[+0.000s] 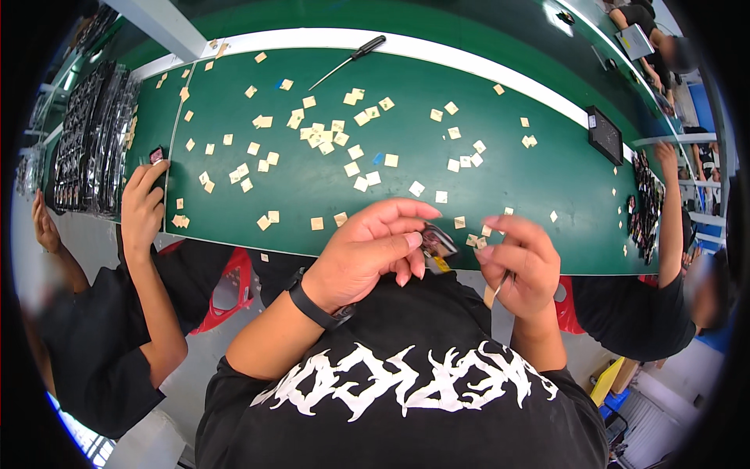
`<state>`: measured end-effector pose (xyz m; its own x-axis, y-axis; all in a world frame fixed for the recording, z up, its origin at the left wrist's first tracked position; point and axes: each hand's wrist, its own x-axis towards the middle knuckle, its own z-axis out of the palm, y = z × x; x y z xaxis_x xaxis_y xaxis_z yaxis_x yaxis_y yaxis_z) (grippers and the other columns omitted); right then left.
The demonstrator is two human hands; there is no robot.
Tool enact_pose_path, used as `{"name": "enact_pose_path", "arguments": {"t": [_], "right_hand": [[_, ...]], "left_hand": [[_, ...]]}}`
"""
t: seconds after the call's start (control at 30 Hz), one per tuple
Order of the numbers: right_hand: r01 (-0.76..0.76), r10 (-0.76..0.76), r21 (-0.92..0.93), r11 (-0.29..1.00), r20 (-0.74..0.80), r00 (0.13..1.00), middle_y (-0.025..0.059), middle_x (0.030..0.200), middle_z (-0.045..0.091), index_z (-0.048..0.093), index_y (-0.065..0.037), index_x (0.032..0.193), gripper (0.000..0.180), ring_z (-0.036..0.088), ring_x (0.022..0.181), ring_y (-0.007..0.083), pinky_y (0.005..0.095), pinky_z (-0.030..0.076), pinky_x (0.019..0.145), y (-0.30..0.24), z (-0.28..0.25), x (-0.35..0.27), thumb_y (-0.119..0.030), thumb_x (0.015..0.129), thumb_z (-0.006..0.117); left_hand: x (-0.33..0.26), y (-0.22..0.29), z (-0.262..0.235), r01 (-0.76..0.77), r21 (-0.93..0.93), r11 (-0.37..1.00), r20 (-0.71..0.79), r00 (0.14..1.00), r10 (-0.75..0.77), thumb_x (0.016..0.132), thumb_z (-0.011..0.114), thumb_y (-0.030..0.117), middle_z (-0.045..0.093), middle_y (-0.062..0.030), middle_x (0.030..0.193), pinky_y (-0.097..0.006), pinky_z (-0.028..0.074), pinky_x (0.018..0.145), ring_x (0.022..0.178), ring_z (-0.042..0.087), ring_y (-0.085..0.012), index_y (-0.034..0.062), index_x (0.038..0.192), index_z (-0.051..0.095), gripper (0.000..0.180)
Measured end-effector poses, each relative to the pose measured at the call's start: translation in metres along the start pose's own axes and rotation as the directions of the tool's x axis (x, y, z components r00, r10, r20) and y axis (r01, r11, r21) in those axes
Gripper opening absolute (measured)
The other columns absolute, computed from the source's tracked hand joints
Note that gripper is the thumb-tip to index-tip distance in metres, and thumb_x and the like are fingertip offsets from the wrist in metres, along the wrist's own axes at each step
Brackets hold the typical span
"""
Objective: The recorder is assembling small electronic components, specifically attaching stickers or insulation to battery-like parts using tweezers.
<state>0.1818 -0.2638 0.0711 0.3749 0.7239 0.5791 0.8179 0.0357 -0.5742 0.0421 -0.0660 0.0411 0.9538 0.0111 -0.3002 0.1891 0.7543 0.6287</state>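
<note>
My left hand [371, 248], with a dark band on its wrist, is closed on a small dark rectangular part [438, 241] near the table's front edge. A yellow strip [441, 264] shows at the lower end of that part. A little to the right, my right hand [522, 264] has its fingers curled together. A thin tan strip [490, 295] shows below its fingers; what the fingertips pinch is too small to tell. Several small pale squares [472, 240] lie on the table between the hands.
Many cream squares [316, 134] are scattered over the green table [297, 187]. A black-handled screwdriver [359, 51] lies at the back, a black tray [605, 136] at the right. Stacked dark trays [92, 137] stand at far left. Co-workers' hands [143, 205] work on both sides.
</note>
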Motion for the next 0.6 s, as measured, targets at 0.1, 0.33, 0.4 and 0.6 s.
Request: {"name": "enact_pose_path", "arguments": {"t": [0.1, 0.33, 0.4, 0.6], "right_hand": [[-0.231, 0.228, 0.109, 0.967, 0.037, 0.973, 0.0124, 0.107, 0.068, 0.068, -0.001, 0.093, 0.021, 0.053, 0.061, 0.0065, 0.0231, 0.044, 0.053, -0.005, 0.012, 0.001, 0.008, 0.076, 0.077], [-0.726, 0.677, 0.323, 0.607, 0.269, 0.685, 0.0004, 0.08, 0.061, 0.069, 0.003, 0.101, 0.015, 0.045, 0.06, 0.0032, 0.0205, 0.035, 0.054, -0.021, 0.041, 0.004, -0.009, 0.093, 0.071], [-0.808, 0.739, 0.367, 0.461, 0.345, 0.578, -0.004, 0.074, 0.056, 0.069, 0.004, 0.101, 0.018, 0.042, 0.062, 0.0019, 0.0214, 0.034, 0.053, -0.028, 0.045, 0.016, -0.012, 0.093, 0.072], [-0.867, 0.75, 0.337, 0.367, 0.444, 0.49, -0.0081, 0.07, 0.049, 0.066, 0.002, 0.089, 0.017, 0.041, 0.066, 0.0017, 0.0215, 0.034, 0.057, -0.011, 0.049, 0.014, -0.013, 0.097, 0.068]], "left_hand": [[-0.005, 0.0, -0.008, -0.047, -0.007, 0.999, -0.035, 0.998, 0.047, 0.1, 0.055, 0.004, 0.067, -0.0142, 0.107, -0.022, 0.051, 0.058, 0.075, 0.066, -0.0127, -0.0015, 0.13, 0.055, 0.031], [-0.006, -0.006, -0.015, -0.148, -0.01, 0.989, -0.154, 0.977, 0.145, 0.098, 0.058, 0.001, 0.064, -0.0097, 0.101, -0.024, 0.05, 0.058, 0.074, 0.064, -0.0127, -0.0011, 0.123, 0.056, 0.026], [-0.008, -0.007, -0.017, -0.126, -0.023, 0.992, -0.166, 0.979, 0.121, 0.098, 0.058, 0.001, 0.063, -0.0095, 0.101, -0.023, 0.051, 0.058, 0.074, 0.065, -0.013, -0.0013, 0.123, 0.056, 0.025], [-0.017, 0.002, -0.015, -0.034, 0.177, 0.984, -0.108, 0.993, 0.053, 0.099, 0.056, 0.0, 0.063, -0.0088, 0.1, -0.024, 0.055, 0.06, 0.074, 0.068, -0.0142, -0.0022, 0.128, 0.054, 0.029]]}}
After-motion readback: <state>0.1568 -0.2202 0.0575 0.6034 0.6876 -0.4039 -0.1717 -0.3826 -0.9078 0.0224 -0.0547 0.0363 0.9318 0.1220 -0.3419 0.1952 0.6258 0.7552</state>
